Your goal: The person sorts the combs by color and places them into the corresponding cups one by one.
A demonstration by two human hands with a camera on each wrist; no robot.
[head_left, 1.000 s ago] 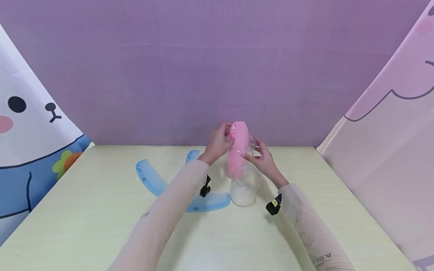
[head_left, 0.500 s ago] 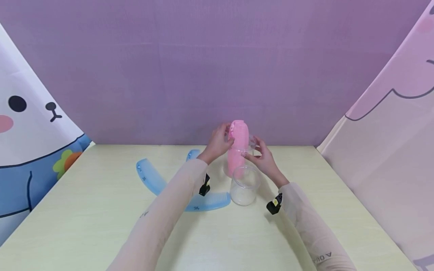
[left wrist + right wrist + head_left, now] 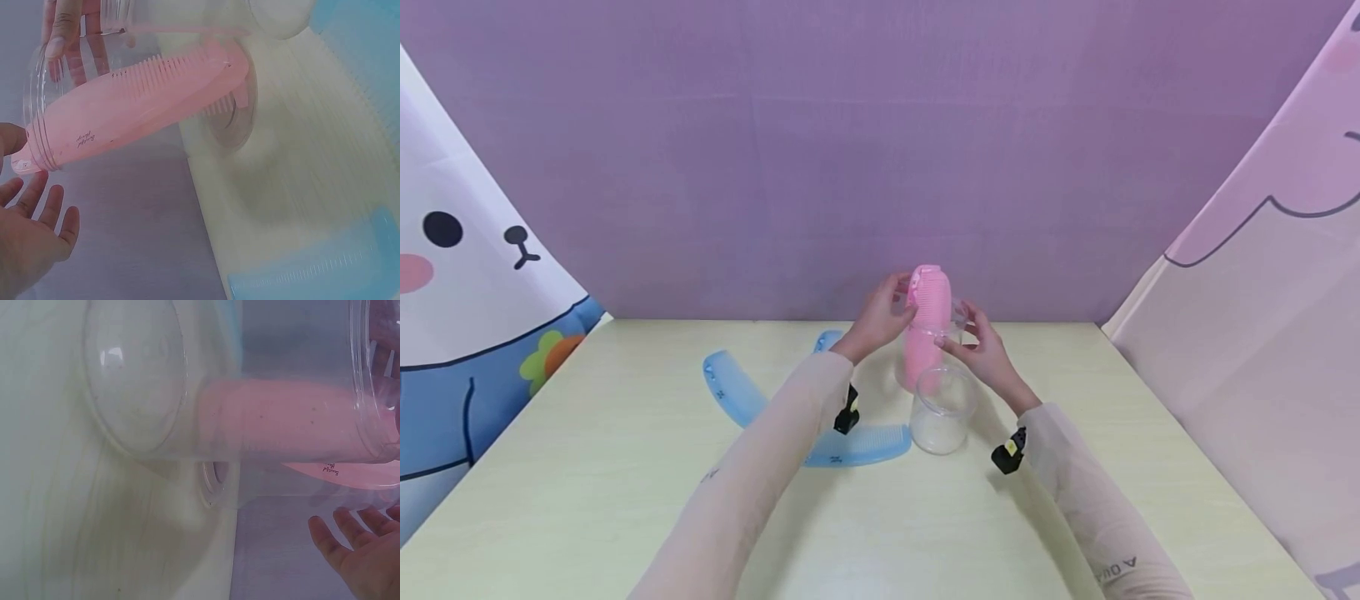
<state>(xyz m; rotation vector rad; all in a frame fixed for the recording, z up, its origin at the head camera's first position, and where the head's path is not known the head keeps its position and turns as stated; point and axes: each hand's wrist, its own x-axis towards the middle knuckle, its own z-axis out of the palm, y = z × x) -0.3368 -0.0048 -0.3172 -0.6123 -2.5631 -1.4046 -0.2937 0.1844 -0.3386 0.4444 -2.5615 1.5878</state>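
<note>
Toward the far edge of the tabletop (image 3: 625,467), the left hand (image 3: 878,322) pinches a pink comb (image 3: 930,293) standing in a clear jar (image 3: 37,112) that the right hand (image 3: 988,357) grips

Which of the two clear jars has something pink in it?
The far jar, the one the right hand holds: at least one pink comb sticks out of it. The near jar has no comb inside; pink merely shows from behind it.

Beige sleeves (image 3: 760,475) (dark lettering (image 3: 1116,570) on each), small black wrist cameras (image 3: 1008,452).
</note>
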